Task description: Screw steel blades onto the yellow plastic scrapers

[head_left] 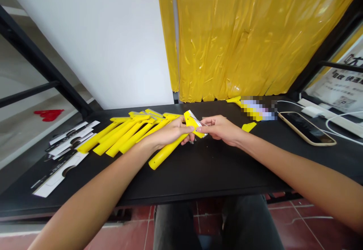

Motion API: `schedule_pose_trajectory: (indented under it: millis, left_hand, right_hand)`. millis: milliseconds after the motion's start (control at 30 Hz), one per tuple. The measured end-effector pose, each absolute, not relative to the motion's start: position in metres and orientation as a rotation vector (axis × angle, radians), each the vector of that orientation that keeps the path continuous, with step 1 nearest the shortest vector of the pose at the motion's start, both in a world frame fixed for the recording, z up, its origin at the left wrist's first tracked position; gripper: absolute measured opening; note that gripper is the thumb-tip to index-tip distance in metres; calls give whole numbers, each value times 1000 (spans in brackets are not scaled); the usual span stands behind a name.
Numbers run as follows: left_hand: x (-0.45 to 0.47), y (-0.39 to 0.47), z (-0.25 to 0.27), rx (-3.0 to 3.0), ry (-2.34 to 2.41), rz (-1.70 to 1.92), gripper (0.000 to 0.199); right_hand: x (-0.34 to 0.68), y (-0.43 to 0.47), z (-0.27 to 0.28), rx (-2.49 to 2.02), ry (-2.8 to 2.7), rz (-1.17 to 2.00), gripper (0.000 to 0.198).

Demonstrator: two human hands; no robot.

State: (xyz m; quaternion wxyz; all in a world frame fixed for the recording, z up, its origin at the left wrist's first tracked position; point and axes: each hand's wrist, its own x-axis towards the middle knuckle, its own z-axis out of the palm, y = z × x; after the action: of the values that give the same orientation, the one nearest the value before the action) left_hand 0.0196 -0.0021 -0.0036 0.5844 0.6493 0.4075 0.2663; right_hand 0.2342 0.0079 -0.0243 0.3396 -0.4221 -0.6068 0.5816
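My left hand [176, 132] is closed around the neck of a yellow scraper [167, 151], just above the black tabletop. Its long handle slants toward me, and a pale metal blade edge shows along its head. At that edge, my right hand [219, 128] pinches a thin metal rod [200, 121] that lies across the head; its exact kind is too small to tell. Under the fingers are a few tiny screws [194, 141]. Beside my left hand lies a row of several similar yellow scrapers [121, 138], handles pointing toward me.
White-and-black cardboard sleeves [61, 172] lie at the left. To the right are a loose yellow piece [248, 127], a partly blurred yellow item [235, 99], a phone [306, 128] and white cables with a charger [312, 111]. Yellow plastic sheeting [227, 42] hangs behind the table.
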Motion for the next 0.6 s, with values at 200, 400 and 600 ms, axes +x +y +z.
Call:
schedule_pose_trajectory:
  millis: [200,400,600]
  left_hand:
    - [25,-18,-8,2135,1287,1137,31]
    - [36,-29,-22,2768,1175,865,33]
    - [42,-32,-15,3222,1457,350,29]
  right_hand:
    - [234,14,-28,-1122,-1509,1516,37]
    - [238,17,-29,-1095,-1425,1567,36]
    - [234,11,-29,-1096,-1355,1584,35]
